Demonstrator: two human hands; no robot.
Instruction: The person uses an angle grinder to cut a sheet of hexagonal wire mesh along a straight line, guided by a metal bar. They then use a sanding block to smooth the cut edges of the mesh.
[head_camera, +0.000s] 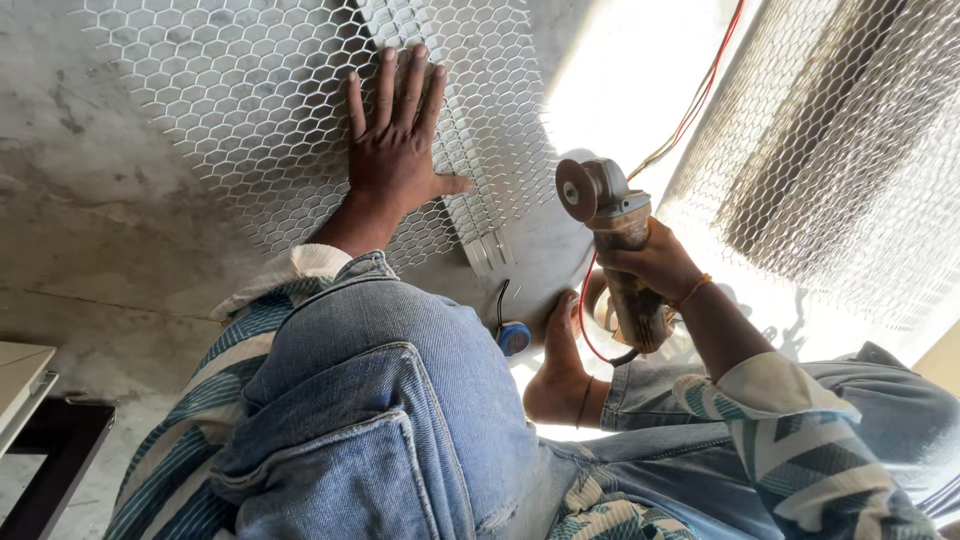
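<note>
Head view, looking down past bent knees in blue jeans (380, 400) to a concrete floor (90, 200). Left hand (395, 150) pressed flat on a sheet of white wire mesh (230, 110) lying on the floor, fingers (385, 85) spread wide, palm down, gripping nothing. Beneath the mesh, just right of that hand, pale metal strips (485, 235) poking out at the sheet's lower edge. Right hand (655, 265) wrapped tight around the body of an angle grinder (610, 225), fingers closed on it, disc end raised just clear of the mesh's right edge. Red cable (695, 100) running from the grinder up and away. Bare foot (560, 365) on the floor between the knees, a small blue tape measure (514, 337) just beside it. More mesh (830, 150) at right in bright sunlight. Striped sleeves on both arms.
</note>
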